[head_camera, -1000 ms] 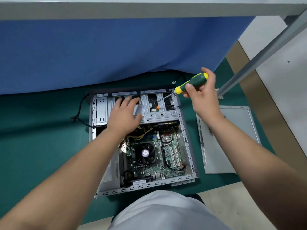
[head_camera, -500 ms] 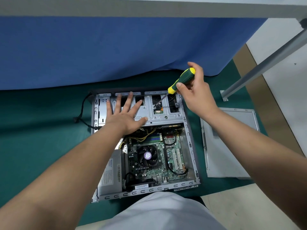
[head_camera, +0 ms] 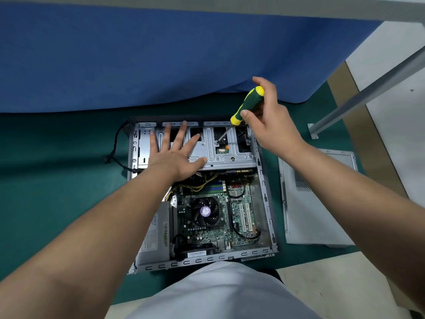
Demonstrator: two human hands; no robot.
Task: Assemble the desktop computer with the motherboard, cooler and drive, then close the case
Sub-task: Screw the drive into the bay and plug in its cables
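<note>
The open computer case (head_camera: 266, 199) lies flat on the green mat. Inside it sit the green motherboard (head_camera: 241, 217) and the black cooler fan (head_camera: 205, 212). A silver drive cage (head_camera: 220, 155) spans the far end of the case. My left hand (head_camera: 177, 153) presses flat on the cage with fingers spread. My right hand (head_camera: 269, 120) grips a green and yellow screwdriver (head_camera: 247, 104); its tip rests on a screw (head_camera: 216, 142) in the cage.
The grey side panel (head_camera: 317, 203) lies on the mat right of the case. A power supply (head_camera: 156, 238) fills the case's near left corner. A black cable (head_camera: 115, 148) trails off to the left. A blue cloth (head_camera: 161, 61) hangs behind, and a metal table leg (head_camera: 368, 93) slants at right.
My left hand went from curled fingers to a flat, spread press on the cage. The screwdriver swung more upright, and its tip settled on the cage screw.
</note>
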